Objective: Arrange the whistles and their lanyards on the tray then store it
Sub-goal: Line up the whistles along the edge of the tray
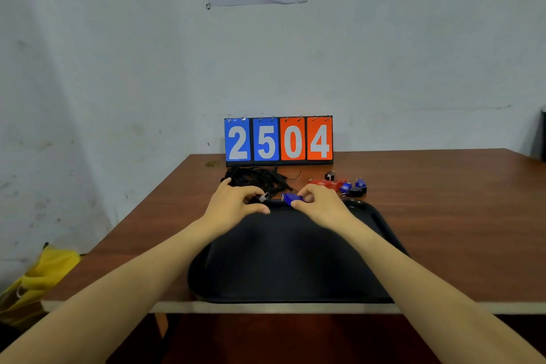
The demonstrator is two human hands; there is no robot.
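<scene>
A black tray (295, 260) lies on the brown table at its front edge. Over the tray's far rim, my right hand (319, 204) pinches a blue whistle (292, 197). My left hand (236, 204) pinches the metal clip of a black lanyard (263, 197), a short gap from the whistle. A tangle of black lanyards (257, 179) lies behind my left hand. Several red, blue and black whistles (342, 185) lie in a loose pile behind my right hand.
A flip scoreboard (278, 140) reading 2504 stands at the table's back edge against the wall. A yellow bag (44, 272) sits on the floor at the left. A dark object (542, 136) shows at the far right edge.
</scene>
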